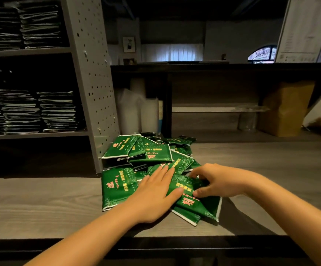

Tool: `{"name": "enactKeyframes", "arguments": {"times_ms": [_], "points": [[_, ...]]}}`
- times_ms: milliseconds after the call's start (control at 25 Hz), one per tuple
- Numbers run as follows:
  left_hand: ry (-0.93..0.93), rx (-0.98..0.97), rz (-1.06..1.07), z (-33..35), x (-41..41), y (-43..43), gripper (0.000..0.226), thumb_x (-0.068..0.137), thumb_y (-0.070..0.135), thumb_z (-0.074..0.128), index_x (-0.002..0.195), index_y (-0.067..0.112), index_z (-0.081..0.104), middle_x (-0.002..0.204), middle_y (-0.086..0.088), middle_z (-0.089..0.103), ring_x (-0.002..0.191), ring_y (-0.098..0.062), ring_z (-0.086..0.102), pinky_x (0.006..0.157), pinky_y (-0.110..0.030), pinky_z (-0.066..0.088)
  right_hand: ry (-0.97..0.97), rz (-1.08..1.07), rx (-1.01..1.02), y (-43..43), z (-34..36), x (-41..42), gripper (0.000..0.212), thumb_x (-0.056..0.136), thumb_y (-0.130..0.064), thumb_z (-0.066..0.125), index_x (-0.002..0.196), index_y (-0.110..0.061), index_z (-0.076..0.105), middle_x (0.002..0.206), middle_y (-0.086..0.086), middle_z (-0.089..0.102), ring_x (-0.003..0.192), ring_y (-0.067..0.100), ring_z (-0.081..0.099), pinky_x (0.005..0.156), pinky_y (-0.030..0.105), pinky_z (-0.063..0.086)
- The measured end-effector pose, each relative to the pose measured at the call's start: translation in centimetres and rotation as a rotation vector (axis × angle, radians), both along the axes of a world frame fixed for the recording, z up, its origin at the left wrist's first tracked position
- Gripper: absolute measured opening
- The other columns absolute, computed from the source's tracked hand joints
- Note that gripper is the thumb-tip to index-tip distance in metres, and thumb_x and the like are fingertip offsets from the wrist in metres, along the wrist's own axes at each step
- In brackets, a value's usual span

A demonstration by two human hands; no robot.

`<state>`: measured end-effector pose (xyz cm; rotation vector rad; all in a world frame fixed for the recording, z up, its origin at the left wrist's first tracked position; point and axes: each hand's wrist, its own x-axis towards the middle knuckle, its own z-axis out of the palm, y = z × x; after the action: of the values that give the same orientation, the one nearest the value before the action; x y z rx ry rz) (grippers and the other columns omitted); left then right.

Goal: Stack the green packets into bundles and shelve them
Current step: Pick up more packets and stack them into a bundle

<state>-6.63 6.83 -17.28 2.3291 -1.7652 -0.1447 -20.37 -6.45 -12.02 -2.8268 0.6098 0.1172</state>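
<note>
While the flat left hand (155, 191) is steadying the green packets (150, 152), the right hand (219, 181) is pinching one packet (198, 206) at their five o'clock, probably starting a bundle needing squaring.

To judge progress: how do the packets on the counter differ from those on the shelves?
The counter packets lie in a loose, overlapping pile, printed faces up; the shelf packets sit in neat, level stacks, edges outward. The left hand and right hand touch only counter packets, no shelf packets. Both look flat, white-edged.
</note>
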Motion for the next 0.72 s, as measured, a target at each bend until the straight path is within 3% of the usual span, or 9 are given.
{"name": "enactKeyframes", "arguments": {"times_ms": [160, 240, 360, 520, 640, 720], "points": [[0.011, -0.127, -0.018, 1.8, 0.8, -1.1, 0.062, 0.098, 0.048, 0.029, 0.151, 0.024, 0.009, 0.158, 0.004, 0.014, 0.144, -0.011, 0.012, 0.118, -0.036, 0.011, -0.064, -0.071, 0.038, -2.3, 1.0, -1.1, 0.048, 0.092, -0.033, 0.058, 0.134, -0.018, 0.042, 0.133, 0.001, 0.049, 0.113, 0.014, 0.05, 0.092, 0.026, 0.041], [0.097, -0.256, -0.026, 3.1, 1.2, -1.8, 0.059, 0.097, 0.045, 0.036, 0.149, 0.023, 0.018, 0.154, 0.001, 0.027, 0.14, -0.013, 0.025, 0.115, -0.039, 0.023, -0.204, -0.129, 0.171, -3.1, 1.9, -1.3, 0.036, 0.093, -0.025, 0.056, 0.127, -0.017, 0.045, 0.121, -0.002, 0.052, 0.107, 0.013, 0.053, 0.093, 0.03, 0.046], [0.256, -0.419, -0.015, 5.3, 1.9, -3.1, 0.058, 0.097, 0.039, 0.041, 0.148, 0.02, 0.021, 0.146, -0.001, 0.039, 0.131, -0.013, 0.038, 0.107, -0.031, 0.033, -0.52, -0.134, 0.37, -3.9, 2.6, -0.5, 0.014, 0.094, -0.017, 0.054, 0.108, -0.018, 0.051, 0.108, 0.004, 0.062, 0.096, 0.018, 0.064, 0.085, 0.038, 0.054], [0.573, -0.538, 0.015, 7.3, 2.1, -5.0, 0.068, 0.097, 0.036, 0.044, 0.15, 0.022, 0.003, 0.119, 0.006, 0.053, 0.104, -0.006, 0.052, 0.088, -0.022, 0.035, -0.891, -0.103, 0.578, -3.6, 2.7, 2.4, 0.018, 0.097, -0.015, 0.05, 0.114, -0.02, 0.05, 0.108, 0.0, 0.064, 0.093, 0.011, 0.065, 0.078, 0.027, 0.053], [0.825, -0.81, -0.021, 8.1, 2.4, -6.1, 0.06, 0.095, 0.023, 0.052, 0.141, 0.025, 0.014, 0.103, 0.003, 0.062, 0.08, 0.002, 0.063, 0.069, -0.011, 0.047, -1.06, -0.03, 0.625, -2.8, 3.0, 5.2, 0.025, 0.097, -0.01, 0.048, 0.119, -0.021, 0.048, 0.11, -0.005, 0.063, 0.097, 0.006, 0.062, 0.082, 0.023, 0.052], [0.868, -0.968, -0.037, 8.2, 3.2, -6.5, 0.058, 0.093, 0.012, 0.055, 0.136, 0.029, 0.021, 0.102, -0.002, 0.064, 0.079, -0.001, 0.065, 0.068, -0.013, 0.052, -1.103, 0.022, 0.618, -2.3, 3.1, 7.1, 0.031, 0.096, -0.006, 0.047, 0.123, -0.02, 0.045, 0.115, -0.002, 0.061, 0.104, 0.009, 0.06, 0.089, 0.024, 0.05]]}}
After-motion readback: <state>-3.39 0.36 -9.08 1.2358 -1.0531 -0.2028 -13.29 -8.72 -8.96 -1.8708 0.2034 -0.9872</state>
